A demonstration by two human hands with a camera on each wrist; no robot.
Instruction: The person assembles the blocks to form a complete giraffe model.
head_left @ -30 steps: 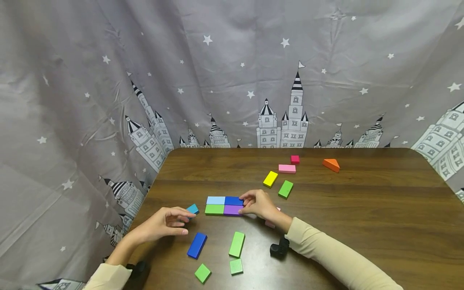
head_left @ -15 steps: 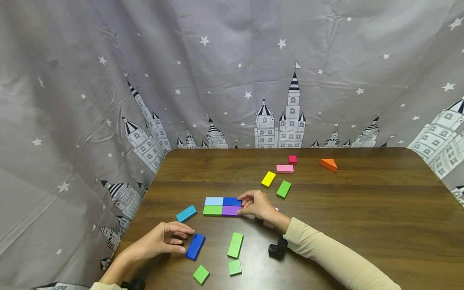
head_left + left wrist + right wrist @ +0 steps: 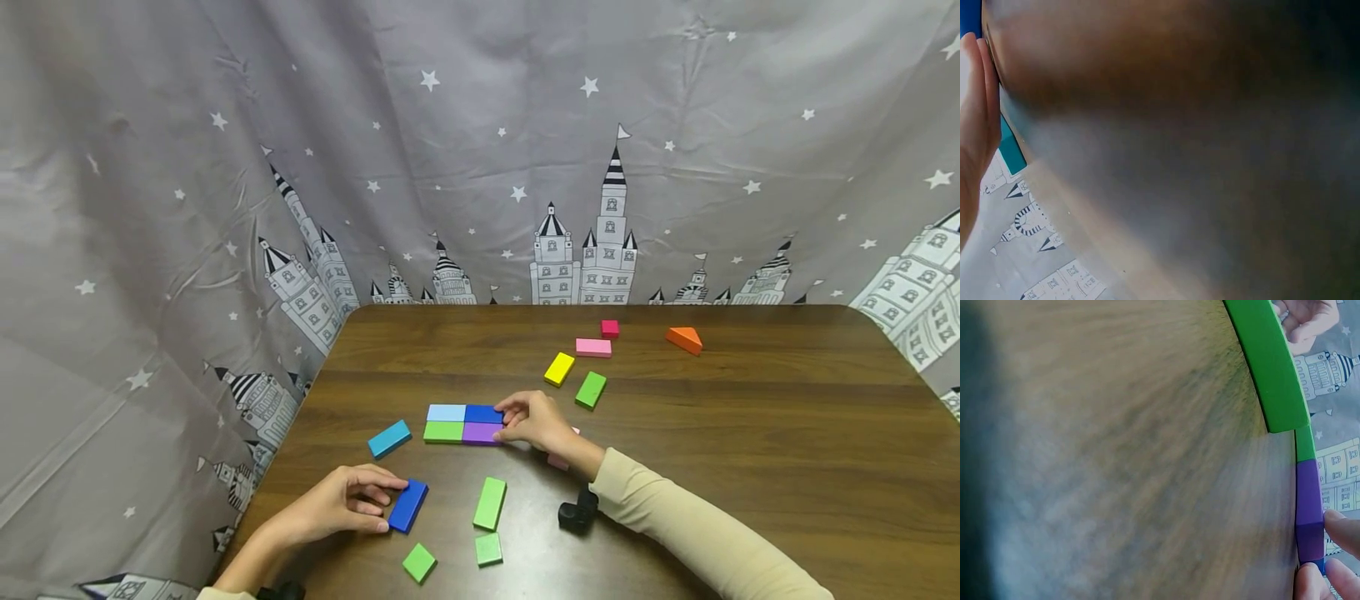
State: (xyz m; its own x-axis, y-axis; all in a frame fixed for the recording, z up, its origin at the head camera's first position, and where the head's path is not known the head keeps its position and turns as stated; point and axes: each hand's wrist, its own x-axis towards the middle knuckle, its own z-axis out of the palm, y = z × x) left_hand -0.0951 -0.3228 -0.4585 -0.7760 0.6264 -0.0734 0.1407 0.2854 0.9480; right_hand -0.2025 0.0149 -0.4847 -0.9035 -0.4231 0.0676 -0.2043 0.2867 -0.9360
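Note:
In the head view, my left hand has thumb and fingertips at the two ends of a dark blue block, pinching it on the table. A corner of that blue block shows by the fingers in the left wrist view. My right hand holds the right end of a flat two-by-two group, its thumb at the purple block and its fingertips at another dark blue block. A light blue block and a green block form the group's left half.
A teal block lies left of the group. Nearer are a long light green block and green squares. Yellow, pink, red and orange blocks lie farther back. A pink block is partly hidden under the right wrist.
My left hand has moved away from the teal block, toward me, and taken hold of the near dark blue block. The right hand stays at the group's right end.

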